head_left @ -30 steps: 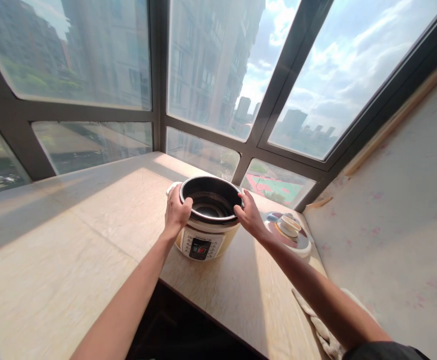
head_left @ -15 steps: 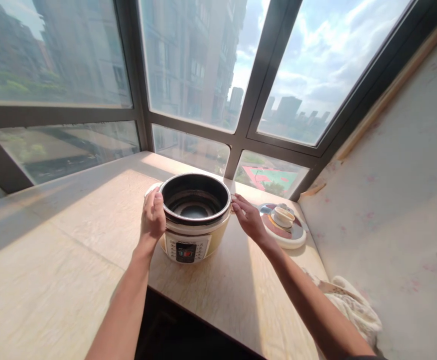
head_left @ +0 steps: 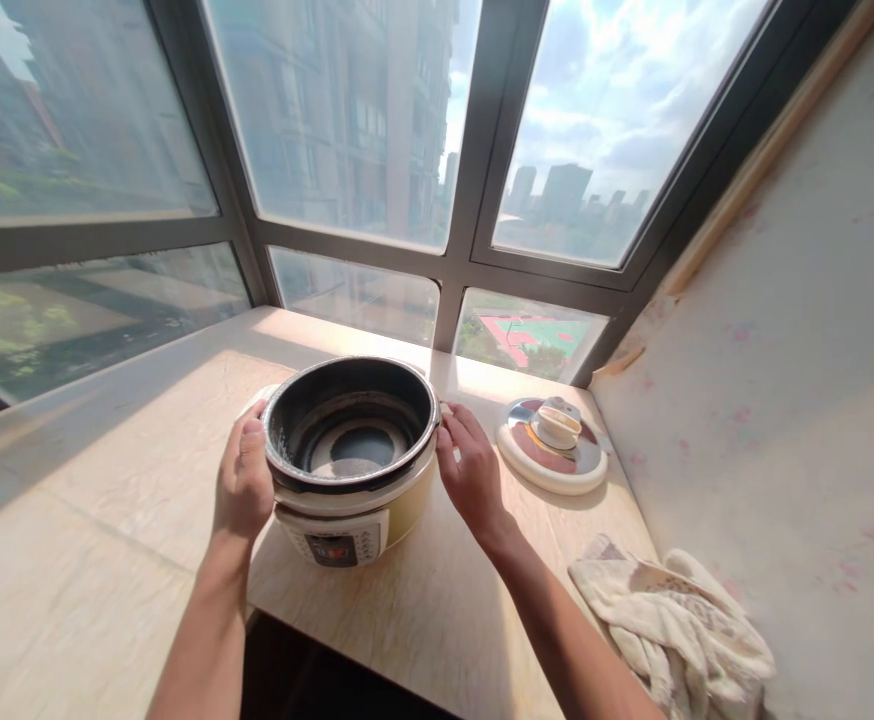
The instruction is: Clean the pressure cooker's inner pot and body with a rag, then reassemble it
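A cream electric pressure cooker [head_left: 354, 520] stands near the counter's front edge, lidless, with its dark empty chamber [head_left: 351, 430] facing up. My left hand [head_left: 243, 480] is closed on the cooker's left side handle. My right hand [head_left: 471, 475] grips the right side of the rim, fingers curled on it. The cooker's lid [head_left: 552, 445], white with a dark red ring and a knob, lies flat on the counter to the right, apart from both hands.
The beige stone counter [head_left: 107, 500] runs along a corner of large windows [head_left: 347, 120]. A crumpled cream cloth [head_left: 677, 620] lies at the right front, by the pale wall [head_left: 797, 400]. A dark gap [head_left: 309, 670] opens below the counter's front edge.
The cooker has come towards me and to the left, held in both hands. My view has dropped closer, so the cloth now shows fully.
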Motion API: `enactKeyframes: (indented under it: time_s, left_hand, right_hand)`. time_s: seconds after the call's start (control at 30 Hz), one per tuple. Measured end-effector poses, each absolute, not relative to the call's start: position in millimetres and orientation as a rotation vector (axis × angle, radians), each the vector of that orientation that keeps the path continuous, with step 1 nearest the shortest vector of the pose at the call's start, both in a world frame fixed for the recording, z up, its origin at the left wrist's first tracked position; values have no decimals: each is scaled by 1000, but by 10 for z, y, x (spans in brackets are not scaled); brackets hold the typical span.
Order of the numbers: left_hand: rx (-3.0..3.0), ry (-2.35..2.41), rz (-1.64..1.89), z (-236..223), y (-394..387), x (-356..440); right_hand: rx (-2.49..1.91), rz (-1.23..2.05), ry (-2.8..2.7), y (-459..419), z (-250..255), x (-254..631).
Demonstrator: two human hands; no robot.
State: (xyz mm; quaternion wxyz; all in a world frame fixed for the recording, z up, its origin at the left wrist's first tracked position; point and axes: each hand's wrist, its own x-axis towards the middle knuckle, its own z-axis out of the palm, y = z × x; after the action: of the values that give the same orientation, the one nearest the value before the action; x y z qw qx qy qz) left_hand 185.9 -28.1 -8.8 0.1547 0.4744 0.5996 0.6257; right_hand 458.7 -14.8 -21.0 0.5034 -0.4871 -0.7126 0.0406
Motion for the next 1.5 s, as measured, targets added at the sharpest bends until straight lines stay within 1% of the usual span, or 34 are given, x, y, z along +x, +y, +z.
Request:
enactKeyframes:
  time_s: [0.27,0.6,0.73,0.97,1.13,1.3,1.5]
  left_hand:
    - [1341,1685,1866,-89,-330,1929]
    - [1255,1704,1910,-5,-373,2051]
    - [1144,1741,1910,33,-391,2126]
    - [1080,1721,1939,46,-386,2173]
    - [1118,1676,1955,15,-358,2127]
    - [1238,1708,1920,-35,-347,2056]
    - [1338,1703,1870,-60,-358,1987]
  right_hand:
    - [-1104,44,-1652,-107,-339,4567]
    - [-877,-119,-1537,217,-776,4530]
    - [-911,-104,-1485,350,-910,4484]
    - [-862,-119,-1475,404,-954,4481]
    - [-946,-42,-1534,376,-936,4520]
    - [-904,23,-1674,208,-791,4680]
    - [-813,394,-1991,51,-542,5196]
